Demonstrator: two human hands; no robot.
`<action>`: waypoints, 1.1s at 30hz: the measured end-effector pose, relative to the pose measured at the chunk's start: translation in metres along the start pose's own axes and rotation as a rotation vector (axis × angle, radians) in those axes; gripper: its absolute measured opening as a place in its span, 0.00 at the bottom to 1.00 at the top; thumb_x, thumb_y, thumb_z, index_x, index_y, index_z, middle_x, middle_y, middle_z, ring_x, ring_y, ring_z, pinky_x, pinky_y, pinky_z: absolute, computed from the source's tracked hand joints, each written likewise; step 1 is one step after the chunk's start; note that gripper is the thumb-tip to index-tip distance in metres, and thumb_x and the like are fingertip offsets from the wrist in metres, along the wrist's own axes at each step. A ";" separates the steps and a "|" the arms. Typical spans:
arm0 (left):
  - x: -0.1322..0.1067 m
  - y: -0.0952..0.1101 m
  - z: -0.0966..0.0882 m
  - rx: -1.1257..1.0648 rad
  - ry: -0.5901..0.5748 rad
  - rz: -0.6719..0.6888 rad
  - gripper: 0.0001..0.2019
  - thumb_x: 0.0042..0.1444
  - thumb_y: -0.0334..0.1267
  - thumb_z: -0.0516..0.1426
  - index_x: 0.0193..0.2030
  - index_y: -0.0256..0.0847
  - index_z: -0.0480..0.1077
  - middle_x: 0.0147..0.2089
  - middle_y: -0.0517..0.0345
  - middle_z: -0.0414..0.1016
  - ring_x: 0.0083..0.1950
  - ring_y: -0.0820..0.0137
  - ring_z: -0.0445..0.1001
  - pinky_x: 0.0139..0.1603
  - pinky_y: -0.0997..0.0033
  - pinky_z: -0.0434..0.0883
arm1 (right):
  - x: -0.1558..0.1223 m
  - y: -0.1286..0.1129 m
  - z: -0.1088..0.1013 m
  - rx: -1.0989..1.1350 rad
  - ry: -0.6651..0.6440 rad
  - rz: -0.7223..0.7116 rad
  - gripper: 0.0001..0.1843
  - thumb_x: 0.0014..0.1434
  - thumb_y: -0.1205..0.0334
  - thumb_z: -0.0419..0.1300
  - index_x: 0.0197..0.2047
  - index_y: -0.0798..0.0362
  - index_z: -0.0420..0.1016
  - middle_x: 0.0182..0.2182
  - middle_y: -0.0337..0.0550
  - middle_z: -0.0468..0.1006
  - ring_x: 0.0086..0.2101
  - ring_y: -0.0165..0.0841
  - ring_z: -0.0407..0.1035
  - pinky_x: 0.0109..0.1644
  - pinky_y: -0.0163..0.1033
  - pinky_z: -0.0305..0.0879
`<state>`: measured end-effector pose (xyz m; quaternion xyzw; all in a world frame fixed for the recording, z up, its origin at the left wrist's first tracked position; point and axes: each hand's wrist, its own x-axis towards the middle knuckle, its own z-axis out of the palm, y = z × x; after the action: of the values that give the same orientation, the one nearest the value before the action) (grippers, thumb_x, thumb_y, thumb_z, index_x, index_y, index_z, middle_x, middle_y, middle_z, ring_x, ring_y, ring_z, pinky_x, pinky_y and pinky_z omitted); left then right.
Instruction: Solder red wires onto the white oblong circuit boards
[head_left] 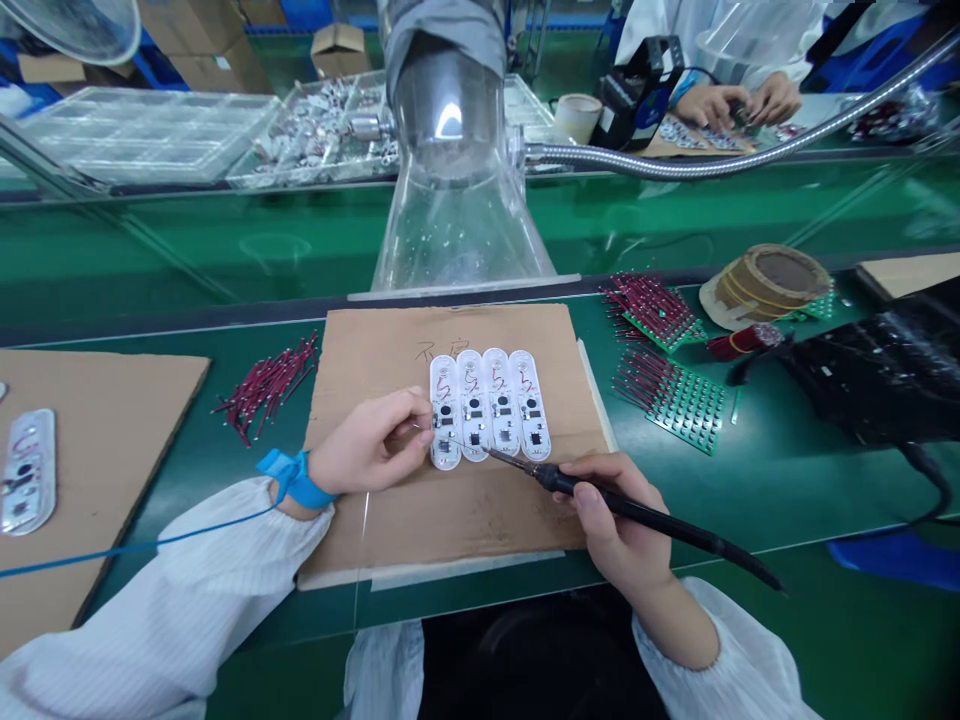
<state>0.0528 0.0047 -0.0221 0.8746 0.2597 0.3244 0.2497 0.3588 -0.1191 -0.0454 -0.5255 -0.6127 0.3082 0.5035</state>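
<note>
Several white oblong circuit boards (504, 405) with rounded ends lie side by side on a cardboard sheet (450, 520). Short red wires show on their upper halves, dark components lower down. My right hand (619, 510) is wrapped round the black handle of a soldering iron (536, 470); its tip points left, over the lower part of the boards. At the leftmost board, my left hand (382, 440) pinches a thin strand of solder wire (456, 442) that reaches toward the iron's tip. A blue strap with a cord circles my left wrist.
Red wire bundles lie left (266, 388) and right, the right ones on green perforated boards (686, 405). A round tape roll (769, 280) stands behind them. A clear fume hood (461, 220) overhangs the back edge. Another board (28, 470) lies far left. A co-worker's hands (739, 105) are opposite.
</note>
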 end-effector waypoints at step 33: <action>-0.001 -0.001 -0.011 -0.038 0.011 -0.015 0.09 0.65 0.25 0.55 0.40 0.45 0.62 0.31 0.69 0.57 0.27 0.75 0.55 0.28 0.73 0.56 | 0.001 -0.010 0.009 0.122 0.002 0.046 0.06 0.78 0.56 0.62 0.52 0.44 0.81 0.36 0.38 0.86 0.32 0.32 0.84 0.36 0.33 0.80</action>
<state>0.0437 0.0077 -0.0156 0.8659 0.2615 0.3322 0.2672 0.3476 -0.1193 -0.0389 -0.5083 -0.5800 0.3558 0.5279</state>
